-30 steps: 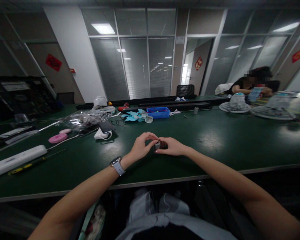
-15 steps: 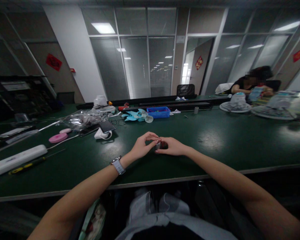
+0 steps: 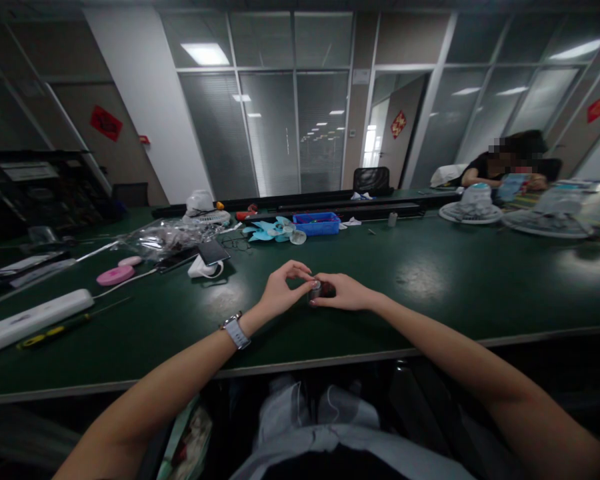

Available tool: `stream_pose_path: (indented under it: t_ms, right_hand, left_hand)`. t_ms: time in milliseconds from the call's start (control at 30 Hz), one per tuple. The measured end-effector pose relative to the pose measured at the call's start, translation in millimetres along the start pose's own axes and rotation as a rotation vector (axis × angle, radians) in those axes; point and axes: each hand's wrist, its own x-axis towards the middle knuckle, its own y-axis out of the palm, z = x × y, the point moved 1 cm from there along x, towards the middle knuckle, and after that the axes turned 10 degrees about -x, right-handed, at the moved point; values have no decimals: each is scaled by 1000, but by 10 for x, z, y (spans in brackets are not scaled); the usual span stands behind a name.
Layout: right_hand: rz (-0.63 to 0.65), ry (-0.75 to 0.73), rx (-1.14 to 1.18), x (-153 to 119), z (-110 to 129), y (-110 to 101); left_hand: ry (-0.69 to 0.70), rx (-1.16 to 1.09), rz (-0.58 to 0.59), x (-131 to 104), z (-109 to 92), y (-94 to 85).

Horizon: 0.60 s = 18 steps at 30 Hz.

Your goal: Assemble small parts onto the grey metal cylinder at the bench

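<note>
Just above the table's front edge, both hands meet around a small silver metal cylinder (image 3: 315, 291) with a dark reddish-brown part (image 3: 327, 290) beside it. My right hand (image 3: 347, 292) is closed on this piece, its thumb along the near side and its fingers over the far side. With the thumb touching the cylinder's upper left, my left hand (image 3: 283, 290) is curved and its fingers are raised apart from the thumb. The palm of my right hand hides part of the piece, and whether its two parts are joined I cannot tell.
On the green table (image 3: 470, 287) are a blue bin (image 3: 323, 227), light-blue fan blades (image 3: 270, 231), and another small metal cylinder (image 3: 393, 219). A screwdriver (image 3: 55, 332) lies by a white power strip (image 3: 35, 320) at left. Another person (image 3: 490, 167) sits behind fan parts (image 3: 475, 205) at right.
The fingers of my left hand have lifted and drawn slightly left, away from my right fingertips. More of the silver cylinder now shows. My right hand is almost unmoved.
</note>
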Motion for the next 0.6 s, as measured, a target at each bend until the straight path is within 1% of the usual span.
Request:
stream_pose_path:
  t_ms: [100,267,400,467,600]
  right_hand:
    - [-4,-3,0,2,-3,10]
    - [-23,21,-15,7,-5,25]
    - [-27,22,-13,8,-11,30]
    - [-20,21,-13,8,-17,29]
    - [2,31,-3,1,-18,17]
  left_hand:
    - [-14,-11,24,0,-6,-2]
    - [-50,-121,113,-2,-4,11]
    - [-36,-147,122,4,6,46]
    - [-25,-123,68,14,2,64]
    - [4,-21,-135,47,2,37]
